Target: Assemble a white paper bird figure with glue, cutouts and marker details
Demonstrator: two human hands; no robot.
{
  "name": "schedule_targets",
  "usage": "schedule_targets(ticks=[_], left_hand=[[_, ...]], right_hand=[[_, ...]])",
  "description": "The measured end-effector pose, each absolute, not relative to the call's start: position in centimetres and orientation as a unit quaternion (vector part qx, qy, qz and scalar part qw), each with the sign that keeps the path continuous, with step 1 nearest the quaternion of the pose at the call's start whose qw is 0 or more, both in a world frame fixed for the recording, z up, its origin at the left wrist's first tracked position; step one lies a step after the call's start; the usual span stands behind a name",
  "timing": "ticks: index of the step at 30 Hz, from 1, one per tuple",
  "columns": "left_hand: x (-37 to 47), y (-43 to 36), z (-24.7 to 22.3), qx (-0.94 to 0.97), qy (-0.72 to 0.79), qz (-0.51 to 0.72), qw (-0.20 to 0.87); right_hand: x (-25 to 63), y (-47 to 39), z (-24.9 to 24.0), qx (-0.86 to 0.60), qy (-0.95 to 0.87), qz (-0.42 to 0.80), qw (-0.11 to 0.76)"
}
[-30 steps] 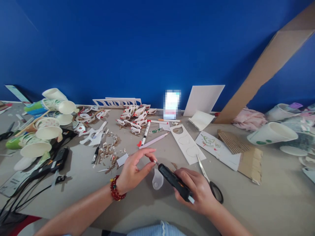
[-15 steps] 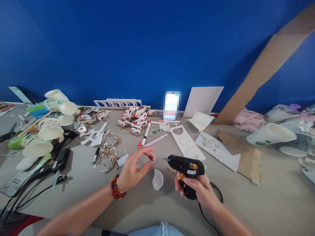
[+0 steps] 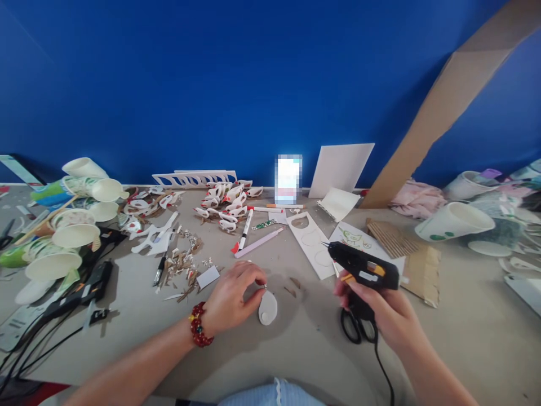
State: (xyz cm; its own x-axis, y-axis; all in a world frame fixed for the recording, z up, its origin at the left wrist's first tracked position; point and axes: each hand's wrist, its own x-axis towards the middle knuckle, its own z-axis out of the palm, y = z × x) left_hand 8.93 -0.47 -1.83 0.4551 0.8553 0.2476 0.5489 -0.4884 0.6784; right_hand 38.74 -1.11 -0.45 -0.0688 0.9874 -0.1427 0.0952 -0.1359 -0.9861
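Observation:
My left hand (image 3: 236,293), with a red bead bracelet (image 3: 198,324) at the wrist, pinches a tiny metallic-looking piece (image 3: 265,286) between thumb and forefinger. That piece is at the upper edge of a white rounded cutout (image 3: 267,308) lying on the table. My right hand (image 3: 380,307) grips a black hot glue gun (image 3: 363,268) by its handle, its nozzle pointing left, over a white sheet with drawn outlines. Below the gun, black-handled scissors (image 3: 358,328) are partly hidden by it.
Several white bird-shaped pieces (image 3: 230,200) stand at the back, near a lit phone (image 3: 288,180). Paper cups (image 3: 67,225) and a power strip (image 3: 91,287) are at left. Scraps (image 3: 186,259) and a lilac pen (image 3: 260,242) lie midway. Cardboard (image 3: 422,276) and a cup (image 3: 454,221) are at right.
My right hand has moved the glue gun to the right and slightly up, uncovering the scissors. My left hand has lowered the tiny piece to the white cutout's top edge.

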Motion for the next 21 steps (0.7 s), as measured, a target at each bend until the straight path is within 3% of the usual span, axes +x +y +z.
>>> schedule_targets(ticks=[5, 10, 21], left_hand=[[8.9, -0.6, -1.5, 0.812, 0.436, 0.277, 0.271], [9.0, -0.6, -1.6, 0.819, 0.437, 0.263, 0.264], [9.0, -1.1, -1.1, 0.82, 0.433, 0.273, 0.256]], right_hand=[[43.5, -2.4, -1.5, -0.686, -0.627, 0.219, 0.299], [47.0, -4.3, -1.9, -0.803, -0.568, -0.001, 0.177], [50.5, -6.1, -3.6, -0.79, -0.602, -0.08, 0.086]])
